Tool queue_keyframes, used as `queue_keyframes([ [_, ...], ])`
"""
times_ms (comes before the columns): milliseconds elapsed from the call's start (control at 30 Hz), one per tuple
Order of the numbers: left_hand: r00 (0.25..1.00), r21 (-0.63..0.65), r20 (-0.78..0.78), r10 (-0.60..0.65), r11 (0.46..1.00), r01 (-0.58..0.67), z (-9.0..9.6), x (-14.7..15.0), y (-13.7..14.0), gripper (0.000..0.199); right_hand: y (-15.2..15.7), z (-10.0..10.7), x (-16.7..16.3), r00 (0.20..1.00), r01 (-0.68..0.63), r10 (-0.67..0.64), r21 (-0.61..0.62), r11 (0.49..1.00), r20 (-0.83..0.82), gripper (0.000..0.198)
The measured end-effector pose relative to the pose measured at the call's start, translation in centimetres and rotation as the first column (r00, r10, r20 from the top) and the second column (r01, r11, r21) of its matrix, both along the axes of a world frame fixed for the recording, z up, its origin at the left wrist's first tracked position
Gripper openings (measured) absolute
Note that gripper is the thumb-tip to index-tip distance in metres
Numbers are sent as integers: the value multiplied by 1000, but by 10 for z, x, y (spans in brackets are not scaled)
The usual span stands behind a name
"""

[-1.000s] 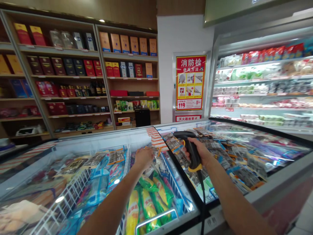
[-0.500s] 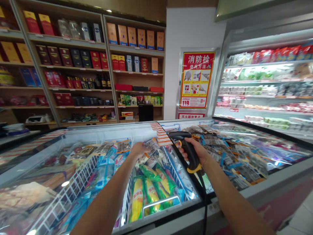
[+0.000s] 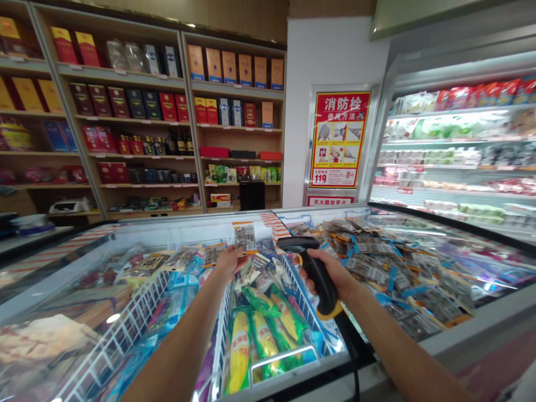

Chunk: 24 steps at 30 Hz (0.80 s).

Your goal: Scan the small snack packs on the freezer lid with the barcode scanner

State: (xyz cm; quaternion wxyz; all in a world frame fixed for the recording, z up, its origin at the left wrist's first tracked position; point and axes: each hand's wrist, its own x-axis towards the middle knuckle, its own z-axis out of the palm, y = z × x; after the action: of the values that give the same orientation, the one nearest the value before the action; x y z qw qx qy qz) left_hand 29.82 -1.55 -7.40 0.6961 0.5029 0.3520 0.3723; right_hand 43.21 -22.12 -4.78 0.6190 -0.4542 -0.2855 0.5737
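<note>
Over the left part of the freezer, my left hand (image 3: 231, 262) grips a small snack packet (image 3: 244, 237) with a grey back and orange edges, held upright by its lower edge. My right hand (image 3: 330, 274) is wrapped round the handle of a black and yellow barcode scanner (image 3: 319, 273). The scanner's head points left toward the packet, with a gap between them. Its cable hangs down over the freezer's front edge. Below my hands, a white wire basket (image 3: 219, 345) holds corn cobs (image 3: 239, 349) in green and yellow wrappers.
More of the same packets (image 3: 377, 262) lie heaped on the freezer's right side. Frozen goods and blue bags (image 3: 176, 298) fill the left compartments. Behind stand shelves of boxed goods (image 3: 117, 100), a red fire hydrant sign (image 3: 338, 139) and a lit refrigerated display (image 3: 452, 137).
My left hand has moved slightly left and turned the packet upright. The scanner has come a little left and lower, its head now facing the packet. The view has shifted slightly.
</note>
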Motion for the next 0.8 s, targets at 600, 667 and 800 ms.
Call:
queue_keyframes([
  [600, 997, -2, 56, 61, 998, -61, -6, 0, 6, 10, -3, -1, 6, 998, -53, 53, 21, 998, -26, 32],
  [667, 997, 2, 47, 65, 998, -66, -6, 0, 6, 10, -3, -1, 6, 998, -57, 57, 9, 998, -18, 32],
  [800, 996, 30, 6, 89, 996, -89, -6, 1, 6, 9, -4, -1, 4, 1000, -28, 28, -25, 999, 9, 29],
])
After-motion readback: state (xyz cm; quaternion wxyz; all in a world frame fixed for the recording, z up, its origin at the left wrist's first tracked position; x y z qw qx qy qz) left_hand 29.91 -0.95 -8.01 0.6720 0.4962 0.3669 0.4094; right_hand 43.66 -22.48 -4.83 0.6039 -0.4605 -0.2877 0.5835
